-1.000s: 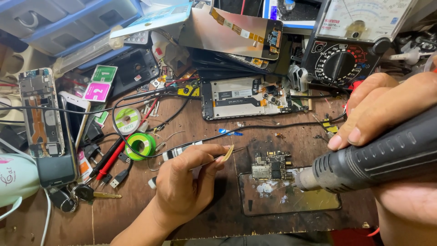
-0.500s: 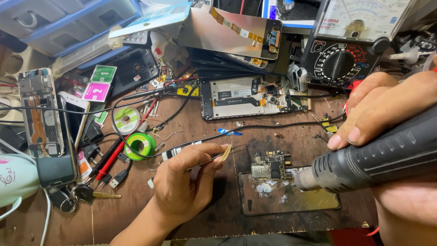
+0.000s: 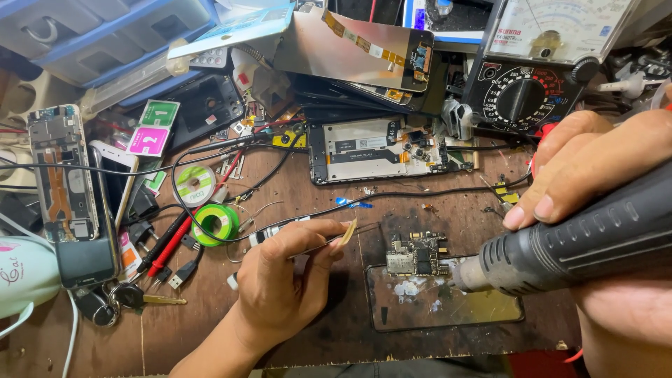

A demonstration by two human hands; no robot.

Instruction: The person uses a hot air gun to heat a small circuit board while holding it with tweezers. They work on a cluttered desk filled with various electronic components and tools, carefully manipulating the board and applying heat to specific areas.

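Far left on the bench [image 3: 210, 329], blue plastic drawers [image 3: 105, 35], contents too hard to make out. Left hand [image 3: 280, 283] pinches tweezers [image 3: 329, 241] gripping a small tan strip [image 3: 348, 232]. Circuit board [image 3: 416, 253] sits on a glass plate [image 3: 448, 315], right hand [image 3: 595, 182] wrapped around the hot-air gun [image 3: 574, 245].

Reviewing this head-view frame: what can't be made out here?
- Hot-air gun: its rear is cut off by the right edge; the right hand covers its top.
- Right hand: partly out of frame at the right edge.
- Circuit board: components too small to identify.
- Tweezers: mostly hidden inside the left hand; what the small tan piece at the tip is cannot be told.
- Meter: top cut off by the upper edge.
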